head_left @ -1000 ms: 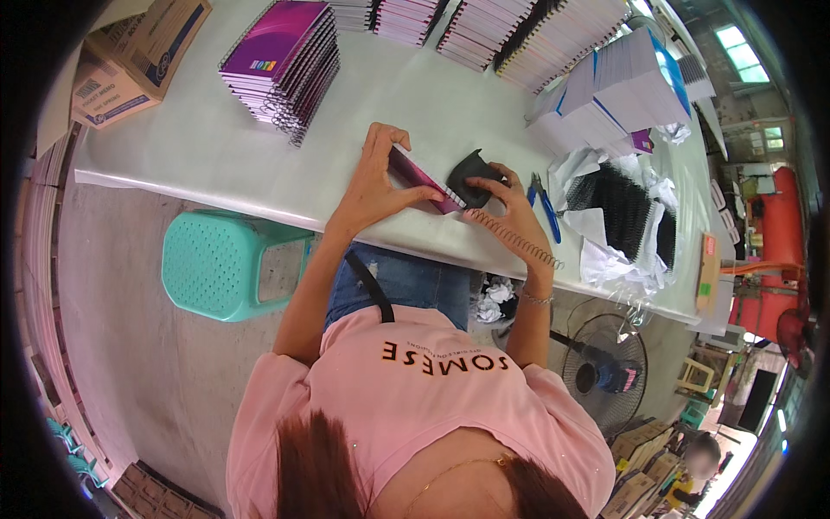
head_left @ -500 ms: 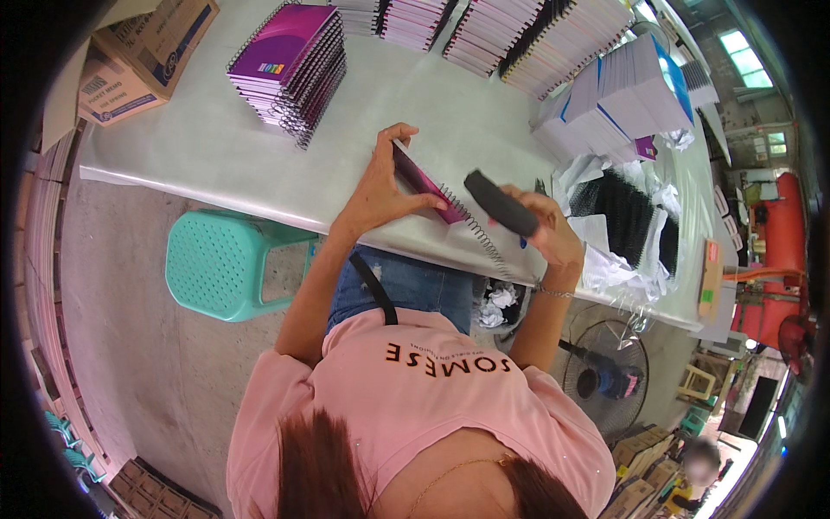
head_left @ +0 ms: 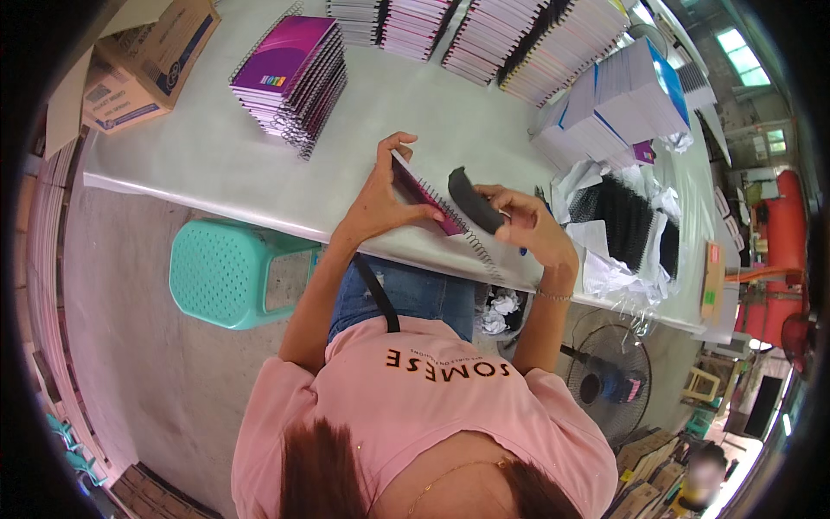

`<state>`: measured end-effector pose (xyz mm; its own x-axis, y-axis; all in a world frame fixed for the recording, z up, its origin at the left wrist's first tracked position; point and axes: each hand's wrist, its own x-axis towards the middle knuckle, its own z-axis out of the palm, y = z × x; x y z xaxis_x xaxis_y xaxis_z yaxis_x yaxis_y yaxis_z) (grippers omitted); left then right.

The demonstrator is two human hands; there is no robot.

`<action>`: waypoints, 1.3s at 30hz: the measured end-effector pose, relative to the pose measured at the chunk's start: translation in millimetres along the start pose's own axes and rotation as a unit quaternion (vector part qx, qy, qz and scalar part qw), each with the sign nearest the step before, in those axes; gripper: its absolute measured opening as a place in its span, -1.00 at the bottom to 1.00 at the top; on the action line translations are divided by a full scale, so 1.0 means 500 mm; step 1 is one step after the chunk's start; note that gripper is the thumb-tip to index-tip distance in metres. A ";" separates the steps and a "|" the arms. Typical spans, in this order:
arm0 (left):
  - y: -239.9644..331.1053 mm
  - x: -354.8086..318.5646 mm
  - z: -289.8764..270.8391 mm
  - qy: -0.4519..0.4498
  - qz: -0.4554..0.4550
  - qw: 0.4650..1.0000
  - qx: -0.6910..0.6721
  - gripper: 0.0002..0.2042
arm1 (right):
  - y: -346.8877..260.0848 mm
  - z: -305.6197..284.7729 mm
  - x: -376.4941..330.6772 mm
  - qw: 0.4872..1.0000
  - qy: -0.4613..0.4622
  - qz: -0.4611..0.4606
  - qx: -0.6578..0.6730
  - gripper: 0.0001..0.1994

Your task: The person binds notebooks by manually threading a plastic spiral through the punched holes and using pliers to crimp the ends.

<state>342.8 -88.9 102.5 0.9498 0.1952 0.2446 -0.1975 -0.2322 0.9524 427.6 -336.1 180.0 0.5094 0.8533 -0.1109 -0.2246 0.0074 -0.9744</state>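
My left hand point(head_left: 376, 203) grips a thin purple notebook point(head_left: 448, 223) on edge, thumb on its cover and fingers behind. A dark wire coil point(head_left: 474, 244) runs along the notebook's spine edge, and its loose end sticks out toward me past the corner. In my right hand point(head_left: 529, 227) is a black, slightly curved, padded-looking piece point(head_left: 473, 201), held between thumb and fingers. This piece lies close against the coil; whether it touches cannot be made out. A blue pen-like thing point(head_left: 523, 251) shows below my right hand, partly hidden.
A stack of purple spiral notebooks point(head_left: 290, 73) stands beyond my left hand. Rows of bound books point(head_left: 493, 39) and blue-edged paper blocks point(head_left: 605, 104) line the far side. Many black coils point(head_left: 618, 221) lie in white paper at right. A green stool point(head_left: 220, 272) and a fan point(head_left: 605, 381) flank me.
My right hand and the black piece have moved left, closer to the notebook. The coil now covers more of the notebook's edge. My left hand keeps its hold.
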 end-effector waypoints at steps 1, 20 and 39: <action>0.002 -0.001 0.000 0.000 0.002 1.000 0.000 0.11 | -0.003 0.013 0.003 0.997 0.007 0.017 -0.073 -0.66; 0.002 0.001 0.002 -0.021 0.006 1.000 -0.004 0.07 | -0.043 0.040 0.034 0.984 0.010 0.021 -0.176 -0.62; 0.009 0.003 -0.009 -0.050 -0.009 0.996 -0.076 -0.02 | -0.043 0.050 0.063 0.959 0.009 0.010 -0.284 -0.52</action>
<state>342.1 -85.7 108.1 0.9714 0.0993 0.2159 -0.2083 -0.0813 0.9747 427.7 -296.3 202.2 0.5253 0.8411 -0.1289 0.2518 -0.2984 -0.9206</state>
